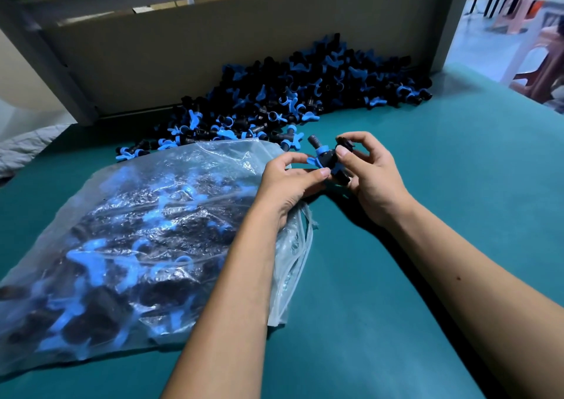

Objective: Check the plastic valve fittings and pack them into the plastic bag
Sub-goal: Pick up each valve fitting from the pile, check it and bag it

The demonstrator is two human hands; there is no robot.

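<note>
Both hands pinch one valve fitting just above the table, the left hand on its blue handle, the right hand on the black body, likely to check it beside the part-filled bag, with the loose pile near behind.

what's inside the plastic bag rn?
The plastic bag holds many black valve fittings with blue handles, lying heaped through most of it. The film is crinkled and glary, so a count and whatever lies underneath cannot be made out.
</note>
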